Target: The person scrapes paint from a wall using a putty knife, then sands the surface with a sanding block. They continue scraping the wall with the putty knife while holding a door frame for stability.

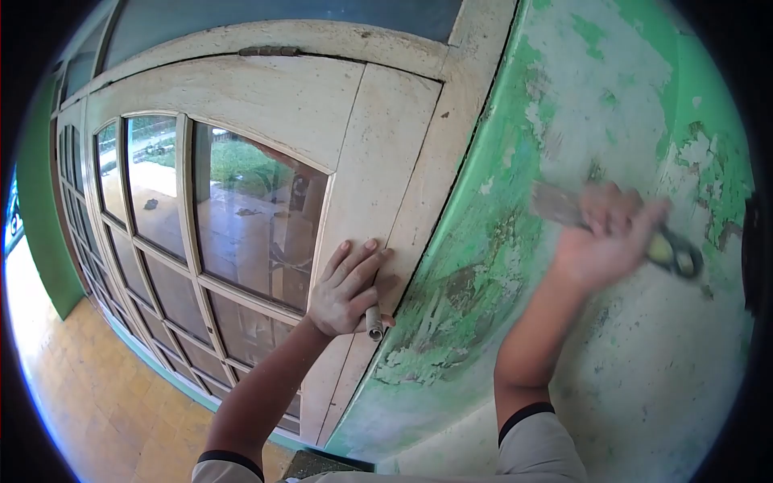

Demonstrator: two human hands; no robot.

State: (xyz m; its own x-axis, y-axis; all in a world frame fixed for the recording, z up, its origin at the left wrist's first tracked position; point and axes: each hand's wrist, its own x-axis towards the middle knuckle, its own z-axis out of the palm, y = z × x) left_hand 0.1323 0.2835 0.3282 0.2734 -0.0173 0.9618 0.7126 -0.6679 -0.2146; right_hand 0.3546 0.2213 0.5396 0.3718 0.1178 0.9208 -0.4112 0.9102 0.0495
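My right hand (600,241) is wrapped round the handle of a scraper (560,204), which has a wide flat blade pointing left and a dark-and-yellow handle end with a hole. Motion blurs both hand and scraper in front of the green wall (463,314), whose paint is flaking and worn to pale patches. My left hand (348,290) lies with outstretched fingers on the edge of the cream wooden door (378,161). Beneath its thumb, a short pale tube (374,324) with a dark open end sticks out from the door.
Glass panes (258,217) in the door reflect grass and a paved yard. Tiled yellowish floor (121,386) runs along the lower left, beside a green pillar (40,201). A dark object (753,253) is on the wall at the far right.
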